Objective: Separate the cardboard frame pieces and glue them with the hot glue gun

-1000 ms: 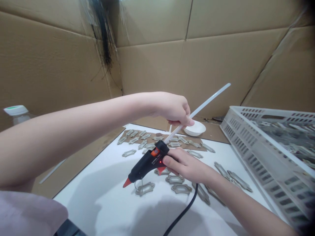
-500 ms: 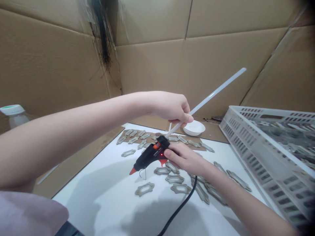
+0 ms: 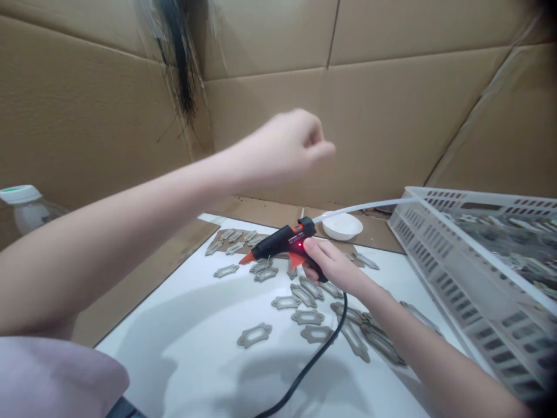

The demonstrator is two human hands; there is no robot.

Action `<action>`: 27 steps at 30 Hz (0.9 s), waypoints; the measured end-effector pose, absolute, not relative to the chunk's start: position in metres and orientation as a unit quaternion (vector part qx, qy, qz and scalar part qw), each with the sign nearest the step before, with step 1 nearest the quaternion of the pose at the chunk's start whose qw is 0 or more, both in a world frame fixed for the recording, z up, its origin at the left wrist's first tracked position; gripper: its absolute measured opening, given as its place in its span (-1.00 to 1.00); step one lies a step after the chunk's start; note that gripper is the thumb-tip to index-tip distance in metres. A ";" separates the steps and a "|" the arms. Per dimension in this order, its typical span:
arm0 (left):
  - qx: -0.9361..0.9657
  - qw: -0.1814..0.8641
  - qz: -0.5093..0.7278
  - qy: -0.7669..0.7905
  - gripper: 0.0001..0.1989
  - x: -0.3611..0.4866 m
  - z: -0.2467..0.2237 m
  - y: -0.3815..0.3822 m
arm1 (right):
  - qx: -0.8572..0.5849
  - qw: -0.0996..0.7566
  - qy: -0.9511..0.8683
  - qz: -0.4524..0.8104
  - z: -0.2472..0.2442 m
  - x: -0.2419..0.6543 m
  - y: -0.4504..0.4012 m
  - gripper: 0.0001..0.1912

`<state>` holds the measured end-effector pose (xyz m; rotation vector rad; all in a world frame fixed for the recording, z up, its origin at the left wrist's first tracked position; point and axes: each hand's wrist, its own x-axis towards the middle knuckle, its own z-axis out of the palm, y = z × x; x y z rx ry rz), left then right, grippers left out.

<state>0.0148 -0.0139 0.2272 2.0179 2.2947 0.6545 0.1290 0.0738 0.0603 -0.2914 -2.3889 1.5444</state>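
My right hand [image 3: 333, 264] grips the handle of a black and orange hot glue gun [image 3: 278, 244], its small red light lit. The gun's orange nozzle points left, above the white board. Out of its back end runs a long, whitish glue stick [image 3: 369, 205], bent toward the right. My left hand [image 3: 300, 145] is raised above the gun, fingers curled in and apart from the stick; nothing shows in it. Below the gun lie several grey metal label frames [image 3: 307, 317], some loose and some on a brown cardboard strip [image 3: 213, 247].
On the right stands a white plastic crate [image 3: 456, 278] full of metal pieces. A white bowl [image 3: 342, 226] sits behind the board [image 3: 209, 360]. The gun's black cord [image 3: 311, 374] crosses the board's front. A capped bottle [image 3: 26, 209] is at left; cardboard walls [image 3: 270, 104] enclose the back.
My left hand has let go of the glue stick and lifted. The glue stick has dropped to near level and bends. My right hand has raised the gun and levelled it slightly.
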 end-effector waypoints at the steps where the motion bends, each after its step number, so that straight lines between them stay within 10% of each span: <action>1: 0.666 -0.087 0.216 0.709 -0.62 0.009 0.231 -0.026 | -0.098 0.138 -0.820 0.547 0.059 0.129 0.076 -0.56; 5: 0.555 -0.282 0.116 0.774 -0.53 -0.008 0.216 -0.084 | -0.102 0.139 -0.806 0.566 0.058 0.128 0.084 -0.54; 13: 0.576 0.097 -0.130 0.801 -0.63 0.017 0.087 -0.136 | -0.102 0.147 -0.794 0.581 0.059 0.128 0.090 -0.50; 27: 0.642 0.128 -0.020 0.755 -0.76 0.013 0.021 -0.123 | -0.122 0.168 -0.819 0.535 0.055 0.127 0.090 -0.59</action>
